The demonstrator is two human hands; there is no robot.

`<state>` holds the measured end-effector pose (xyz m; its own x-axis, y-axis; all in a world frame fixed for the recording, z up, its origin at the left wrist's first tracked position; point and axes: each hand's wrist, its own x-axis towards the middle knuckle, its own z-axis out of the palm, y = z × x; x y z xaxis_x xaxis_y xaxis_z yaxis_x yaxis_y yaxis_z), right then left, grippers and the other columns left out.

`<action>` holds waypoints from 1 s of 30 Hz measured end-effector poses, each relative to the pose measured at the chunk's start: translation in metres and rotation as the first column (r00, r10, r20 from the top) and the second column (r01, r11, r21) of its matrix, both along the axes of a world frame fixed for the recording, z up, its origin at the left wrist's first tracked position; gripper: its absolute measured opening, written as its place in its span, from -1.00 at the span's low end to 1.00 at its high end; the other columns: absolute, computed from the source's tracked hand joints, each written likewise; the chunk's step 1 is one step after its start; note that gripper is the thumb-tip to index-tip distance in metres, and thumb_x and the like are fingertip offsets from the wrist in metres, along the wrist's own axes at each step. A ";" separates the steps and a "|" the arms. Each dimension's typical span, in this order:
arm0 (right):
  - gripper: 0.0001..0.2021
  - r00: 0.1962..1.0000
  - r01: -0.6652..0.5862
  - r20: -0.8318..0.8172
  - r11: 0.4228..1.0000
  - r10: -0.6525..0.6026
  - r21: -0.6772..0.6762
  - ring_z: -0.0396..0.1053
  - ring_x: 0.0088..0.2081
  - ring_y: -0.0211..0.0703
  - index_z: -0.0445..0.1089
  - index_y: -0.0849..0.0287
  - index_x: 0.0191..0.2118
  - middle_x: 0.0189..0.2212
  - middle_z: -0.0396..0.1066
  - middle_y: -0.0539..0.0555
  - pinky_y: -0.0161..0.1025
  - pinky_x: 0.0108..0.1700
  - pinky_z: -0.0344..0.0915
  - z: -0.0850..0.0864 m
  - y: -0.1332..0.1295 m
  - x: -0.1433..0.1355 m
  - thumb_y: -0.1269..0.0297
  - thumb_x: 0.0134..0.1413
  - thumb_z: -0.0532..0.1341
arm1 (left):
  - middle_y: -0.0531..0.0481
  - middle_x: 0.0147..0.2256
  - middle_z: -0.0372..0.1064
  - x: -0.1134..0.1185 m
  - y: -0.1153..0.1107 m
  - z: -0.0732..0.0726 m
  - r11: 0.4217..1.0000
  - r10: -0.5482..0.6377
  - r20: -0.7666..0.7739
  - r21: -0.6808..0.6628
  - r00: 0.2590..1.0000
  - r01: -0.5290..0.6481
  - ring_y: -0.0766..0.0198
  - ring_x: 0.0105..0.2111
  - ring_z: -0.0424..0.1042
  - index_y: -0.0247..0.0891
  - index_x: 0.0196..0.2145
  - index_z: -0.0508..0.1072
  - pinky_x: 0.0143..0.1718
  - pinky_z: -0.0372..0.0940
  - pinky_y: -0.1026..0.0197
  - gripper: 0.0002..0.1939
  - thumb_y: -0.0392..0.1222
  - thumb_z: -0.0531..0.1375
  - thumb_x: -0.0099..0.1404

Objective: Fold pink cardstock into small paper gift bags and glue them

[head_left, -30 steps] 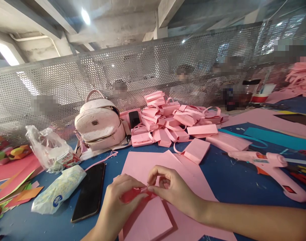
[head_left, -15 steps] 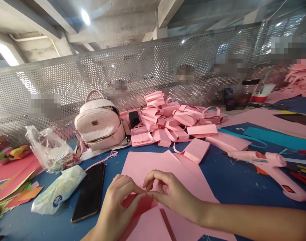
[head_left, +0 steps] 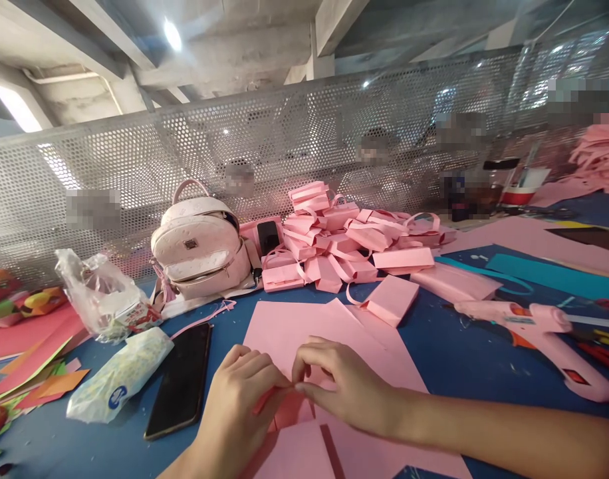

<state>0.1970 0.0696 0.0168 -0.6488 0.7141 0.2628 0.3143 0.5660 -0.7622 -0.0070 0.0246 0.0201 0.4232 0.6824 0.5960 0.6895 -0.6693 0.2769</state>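
Observation:
A folded pink paper bag [head_left: 297, 452] lies in front of me, its far end raised and partly hidden by my fingers. My left hand [head_left: 245, 399] pinches that end from the left, thumb and fingers closed on the paper. From the right, my right hand [head_left: 342, 386] pinches the same edge, its fingertips meeting those of the left. Beneath the work are large flat pink sheets [head_left: 279, 322]. Just beyond them sits a finished-looking pink paper bag [head_left: 391, 299] with a strip handle.
Past the sheets rises a pile of small pink paper bags [head_left: 329, 233], beside a pale pink backpack [head_left: 199, 246]. Left lie a black phone [head_left: 179, 382], a tissue pack [head_left: 120, 379] and a clear plastic bag [head_left: 100, 296]. A pink glue gun [head_left: 538, 339] lies right. Perforated metal screening [head_left: 284, 146] stands behind.
Both hands stay at the paper's far edge. The left fingers have closed down further over it, and the gap between left thumb and forefinger has narrowed. The view has shifted very slightly.

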 end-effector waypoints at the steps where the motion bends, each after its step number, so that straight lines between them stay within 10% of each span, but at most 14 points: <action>1: -0.87 1.000 -0.019 0.002 1.000 0.019 0.013 0.36 -0.29 -0.22 0.43 0.15 -0.36 -0.37 0.44 -0.04 -0.32 -0.24 0.18 0.000 0.000 0.000 0.53 0.05 0.27 | 0.07 -0.49 0.48 0.000 -0.001 0.001 1.000 -0.004 0.001 -0.005 1.000 0.004 0.25 -0.51 0.36 -0.20 -0.42 0.48 -0.35 0.18 0.20 -0.78 -0.34 0.15 0.39; 19: -0.89 0.999 -0.043 0.022 0.997 0.044 -0.061 0.24 -0.42 -0.29 0.43 0.13 -0.37 -0.42 0.39 -0.08 -0.34 -0.35 0.12 0.006 0.005 0.002 0.48 0.11 0.28 | -0.01 -0.41 0.56 0.001 -0.004 -0.009 0.929 0.112 0.190 -0.369 0.975 -0.034 0.18 -0.36 0.49 -0.18 -0.36 0.56 -0.26 0.30 0.21 -0.84 -0.26 0.17 0.33; 26: -0.84 0.993 0.081 -0.077 0.993 -0.088 -0.087 0.18 -0.46 -0.28 0.31 0.17 -0.47 -0.51 0.32 -0.07 -0.32 -0.39 0.08 0.008 0.012 0.005 0.45 0.12 0.22 | 0.00 -0.40 0.52 0.005 0.003 -0.012 0.773 0.319 0.434 -0.634 0.843 0.034 0.21 -0.37 0.44 -0.27 -0.36 0.55 -0.34 0.26 0.29 -0.89 -0.18 0.26 0.19; 30: -0.85 0.974 0.152 -0.154 0.981 -0.169 -0.118 0.22 -0.40 -0.24 0.30 0.15 -0.40 -0.43 0.32 -0.05 -0.31 -0.35 0.13 0.004 0.023 0.008 0.31 0.21 0.19 | 0.08 -0.59 0.28 -0.001 0.011 -0.024 0.627 0.433 0.559 -0.751 0.707 0.209 0.37 -0.61 0.18 -0.33 -0.47 0.45 -0.57 0.02 0.35 -0.52 0.22 0.30 0.16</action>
<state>0.2047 0.0926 0.0205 -0.4784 0.8346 0.2730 0.2616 0.4322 -0.8630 -0.0082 0.0360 -0.0042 0.0396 0.9970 -0.0658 0.1605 0.0587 0.9853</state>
